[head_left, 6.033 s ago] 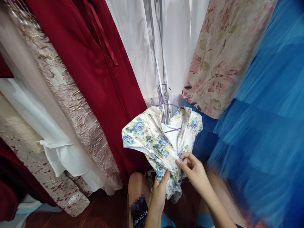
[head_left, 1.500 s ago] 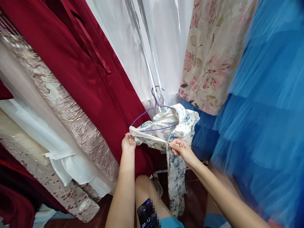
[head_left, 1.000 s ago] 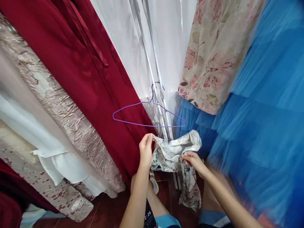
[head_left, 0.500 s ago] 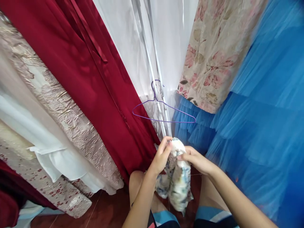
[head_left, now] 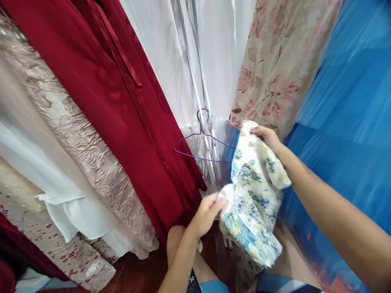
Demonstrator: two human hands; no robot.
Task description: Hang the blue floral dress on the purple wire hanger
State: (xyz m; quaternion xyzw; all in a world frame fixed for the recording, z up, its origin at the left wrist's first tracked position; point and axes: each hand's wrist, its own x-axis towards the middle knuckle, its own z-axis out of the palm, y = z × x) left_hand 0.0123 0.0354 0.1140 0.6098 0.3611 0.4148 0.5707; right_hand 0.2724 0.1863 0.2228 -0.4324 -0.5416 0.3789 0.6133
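A white garment with a blue, green and yellow flower print (head_left: 250,187) is stretched between my two hands in front of me. My left hand (head_left: 206,213) pinches its lower left edge between thumb and fingers. Up at the top right edge, my right hand (head_left: 268,137) is closed on the same cloth. Behind the garment, a purple wire hanger (head_left: 195,156) hangs by its hook on the white metal stand (head_left: 192,81); the cloth covers the hanger's right end.
To the left hang a dark red dress (head_left: 122,110), a pale textured gown (head_left: 100,162) and white cloth (head_left: 79,211). A pink-flowered dress (head_left: 271,77) and a blue tulle dress (head_left: 345,134) hang at right. My legs are below, with a dark phone-like object (head_left: 193,283) on the lap.
The flowered garment was bunched low between my hands; now it is spread open. My right hand has moved up and to the right with its edge, while my left has moved slightly down.
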